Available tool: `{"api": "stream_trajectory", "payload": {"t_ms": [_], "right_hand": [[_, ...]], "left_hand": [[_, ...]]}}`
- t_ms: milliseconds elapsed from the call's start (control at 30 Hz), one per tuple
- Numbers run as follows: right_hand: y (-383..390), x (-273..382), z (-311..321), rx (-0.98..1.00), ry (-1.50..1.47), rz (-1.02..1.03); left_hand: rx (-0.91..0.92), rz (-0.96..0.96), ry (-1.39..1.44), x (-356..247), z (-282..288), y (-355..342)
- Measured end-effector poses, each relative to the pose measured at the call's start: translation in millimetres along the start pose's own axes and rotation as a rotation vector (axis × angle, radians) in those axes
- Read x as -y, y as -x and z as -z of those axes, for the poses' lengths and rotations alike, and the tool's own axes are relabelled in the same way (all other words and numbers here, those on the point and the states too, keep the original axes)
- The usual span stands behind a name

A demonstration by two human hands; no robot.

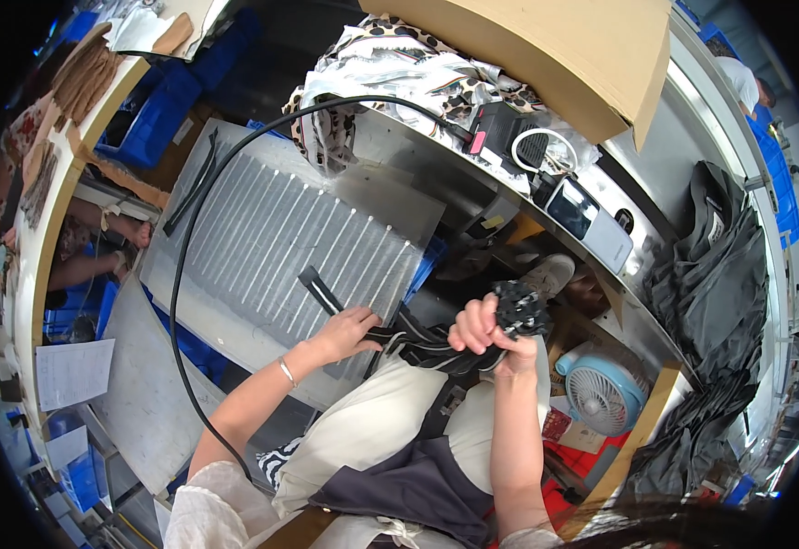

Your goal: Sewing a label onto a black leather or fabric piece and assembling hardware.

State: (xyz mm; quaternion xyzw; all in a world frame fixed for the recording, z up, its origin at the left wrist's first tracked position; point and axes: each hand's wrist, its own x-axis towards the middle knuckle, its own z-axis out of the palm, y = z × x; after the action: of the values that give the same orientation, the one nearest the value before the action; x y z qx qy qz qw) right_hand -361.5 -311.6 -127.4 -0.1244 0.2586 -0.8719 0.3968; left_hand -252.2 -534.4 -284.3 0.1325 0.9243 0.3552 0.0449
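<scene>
My right hand (500, 339) is closed round a bundle of black strips (520, 311), whose cut ends stick up in a thick cluster above the fist. The rest of the bundle hangs across my lap toward the left. My left hand (349, 334), a bracelet at its wrist, has its fingers closed on a black strip (320, 288) with a pale line along it. The strips' exact kind is too small to make out. Left of and beyond that hand lies a grey board (166, 265) with several dark strips (271, 229) in slanted parallel rows, each with a pale line.
A black cable (178, 302) arches past the board to a black device (495, 133) on the metal bench, beside a phone (591, 224). Patterned cloth (399, 55) and a cardboard box (546, 46) stand behind. A blue fan (600, 393) and black fabric (715, 274) are at right.
</scene>
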Motion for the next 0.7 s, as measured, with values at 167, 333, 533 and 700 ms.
{"api": "stream_trajectory", "payload": {"t_ms": [167,333,533,700], "right_hand": [[6.5,15.2,16.0,-0.022,-0.031,0.157],[3.5,18.0,15.7,-0.203,-0.051,0.197],[-6.8,-12.8,17.6,-0.325,-0.008,-0.003],[-6.4,-31.1,2.3,-0.506,-0.173,-0.197]], "left_hand": [[0.071,0.309,0.094,-19.1,-4.0,9.4],[0.049,0.554,1.119,-36.4,83.6,9.1],[-0.161,0.169,1.403,-92.3,124.6,17.6],[-0.060,0.296,1.415,-129.4,105.0,-20.3]]}}
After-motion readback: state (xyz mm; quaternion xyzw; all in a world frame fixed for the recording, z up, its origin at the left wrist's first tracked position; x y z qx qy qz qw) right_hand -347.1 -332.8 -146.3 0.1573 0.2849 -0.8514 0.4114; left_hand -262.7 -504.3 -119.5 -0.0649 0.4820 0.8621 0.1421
